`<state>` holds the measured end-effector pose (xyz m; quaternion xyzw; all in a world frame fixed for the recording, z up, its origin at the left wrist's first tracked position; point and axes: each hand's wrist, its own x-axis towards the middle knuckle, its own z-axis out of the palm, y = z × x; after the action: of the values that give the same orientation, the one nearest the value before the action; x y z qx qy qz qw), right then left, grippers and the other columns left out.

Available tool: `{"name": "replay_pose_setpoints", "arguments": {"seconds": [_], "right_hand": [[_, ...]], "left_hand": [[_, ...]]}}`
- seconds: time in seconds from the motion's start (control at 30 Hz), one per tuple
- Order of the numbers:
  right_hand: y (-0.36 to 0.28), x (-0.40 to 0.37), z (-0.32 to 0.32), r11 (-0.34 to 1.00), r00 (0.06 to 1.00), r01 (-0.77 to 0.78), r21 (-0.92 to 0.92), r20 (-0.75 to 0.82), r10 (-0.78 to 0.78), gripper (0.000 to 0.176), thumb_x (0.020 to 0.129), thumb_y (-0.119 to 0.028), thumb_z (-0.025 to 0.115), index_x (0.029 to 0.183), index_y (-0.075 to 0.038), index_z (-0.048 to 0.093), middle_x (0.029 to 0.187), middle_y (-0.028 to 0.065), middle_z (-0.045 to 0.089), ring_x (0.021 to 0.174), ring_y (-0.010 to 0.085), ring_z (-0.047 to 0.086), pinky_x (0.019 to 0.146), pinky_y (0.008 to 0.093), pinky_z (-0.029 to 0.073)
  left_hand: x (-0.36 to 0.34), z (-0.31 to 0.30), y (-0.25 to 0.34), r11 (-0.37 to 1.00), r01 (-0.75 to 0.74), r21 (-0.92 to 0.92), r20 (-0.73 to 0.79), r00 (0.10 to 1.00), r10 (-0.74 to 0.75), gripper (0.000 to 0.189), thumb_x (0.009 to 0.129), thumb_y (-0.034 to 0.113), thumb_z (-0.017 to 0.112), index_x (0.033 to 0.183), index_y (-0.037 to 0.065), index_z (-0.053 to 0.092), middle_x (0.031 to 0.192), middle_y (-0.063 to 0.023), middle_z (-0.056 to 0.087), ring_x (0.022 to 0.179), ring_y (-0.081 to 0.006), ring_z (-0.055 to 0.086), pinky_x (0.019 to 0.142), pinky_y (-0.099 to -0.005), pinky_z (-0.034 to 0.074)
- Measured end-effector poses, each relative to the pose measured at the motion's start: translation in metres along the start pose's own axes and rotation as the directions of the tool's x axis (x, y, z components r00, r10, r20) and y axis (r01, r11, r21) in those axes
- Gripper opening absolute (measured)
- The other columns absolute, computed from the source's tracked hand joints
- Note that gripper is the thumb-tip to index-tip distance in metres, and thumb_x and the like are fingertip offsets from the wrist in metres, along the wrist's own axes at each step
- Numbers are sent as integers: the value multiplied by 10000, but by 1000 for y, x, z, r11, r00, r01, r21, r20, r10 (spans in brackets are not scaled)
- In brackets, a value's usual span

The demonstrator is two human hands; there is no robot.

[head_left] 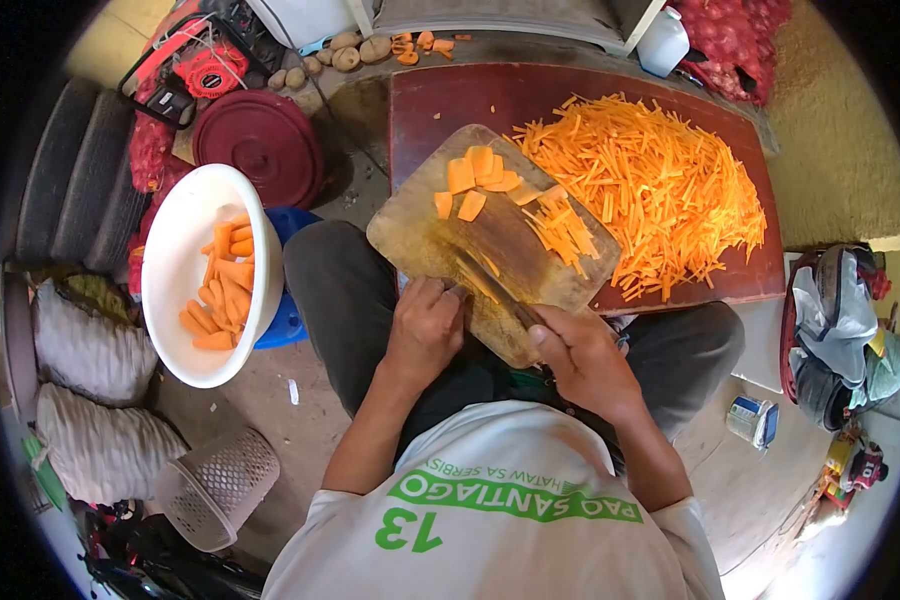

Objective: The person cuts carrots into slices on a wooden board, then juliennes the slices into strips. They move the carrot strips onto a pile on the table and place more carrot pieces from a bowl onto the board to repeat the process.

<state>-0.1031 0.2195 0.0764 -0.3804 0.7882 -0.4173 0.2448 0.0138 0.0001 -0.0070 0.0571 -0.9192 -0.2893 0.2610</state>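
Note:
A worn wooden cutting board (pixel 420 230) lies across the lap and the edge of the red table. My right hand (pixel 585 360) is wrapped round the handle of a knife (pixel 490 280), whose blade rests on the board near thin carrot strips. My left hand (pixel 428 322) is at the board's near left edge, fingers curled; what they hold, if anything, is hidden. Flat carrot slices (pixel 477 170) lie at the board's far side, with cut carrot sticks (pixel 562 232) at its right. Beyond the board is a large heap of carrot strips (pixel 640 190).
The red table (pixel 430 90) bears the heap. At left stands a white basin (pixel 160 290) of peeled carrots (pixel 232 290), near a dark red lid (pixel 260 145). A plastic basket (pixel 220 485) and sacks (pixel 100 440) are lower left. A small packet (pixel 752 420) lies at right.

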Motion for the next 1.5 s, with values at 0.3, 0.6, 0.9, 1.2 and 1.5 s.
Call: {"name": "replay_pose_setpoints", "arguments": {"seconds": [0.3, 0.6, 0.9, 1.2, 1.5], "right_hand": [[8, -10, 7, 989, 998, -44, 140, 58, 36, 261, 1146, -212, 622, 1235, 20, 704, 897, 258, 697, 831, 422, 703, 779, 473, 548], [54, -3, -51, 938, 958, -270, 218, -35, 284, 308, 1119, -198, 675, 1305, 46, 714, 805, 159, 671, 735, 172, 640, 701, 388, 554], [45, -19, -70, 991, 980, 99, -87, -162, -112, 325, 1019, -185, 793, 1269, 16, 740, 922, 184, 778, 815, 347, 784, 705, 433, 605], [7, -39, -59, 813, 942, 259, -522, -48, -331, 307, 931, -218, 843, 1101, -31, 669, 931, 154, 736, 869, 351, 761, 770, 486, 628], [19, -57, -55, 827, 929, 227, -514, -142, -343, 343, 935, -229, 845, 1144, -16, 676, 922, 158, 735, 863, 355, 754, 758, 457, 629]], "left_hand": [[5, -4, 4, 993, 95, -71, -246, 963, -110, 212, 742, -95, 786, 927, 8, 768, 870, -133, 725, 776, -332, 684, 733, -419, 555], [7, 5, 5, 999, -19, -30, -131, 991, 15, 240, 752, -78, 819, 958, 28, 757, 900, -128, 709, 801, -334, 679, 720, -441, 548], [37, -9, 29, 919, 241, -312, -40, 963, -266, 260, 822, -88, 833, 1063, -2, 793, 966, -140, 750, 859, -305, 734, 772, -340, 580], [136, 10, 44, 987, -104, -120, 343, 929, 140, 575, 765, 188, 972, 1298, 99, 777, 1374, -135, 689, 1322, -347, 613, 1151, -496, 428], [183, 75, -11, 960, -258, 107, 378, 904, 200, 379, 858, 47, 825, 1226, 129, 788, 1278, -93, 662, 1279, -361, 588, 1094, -605, 401]]}}
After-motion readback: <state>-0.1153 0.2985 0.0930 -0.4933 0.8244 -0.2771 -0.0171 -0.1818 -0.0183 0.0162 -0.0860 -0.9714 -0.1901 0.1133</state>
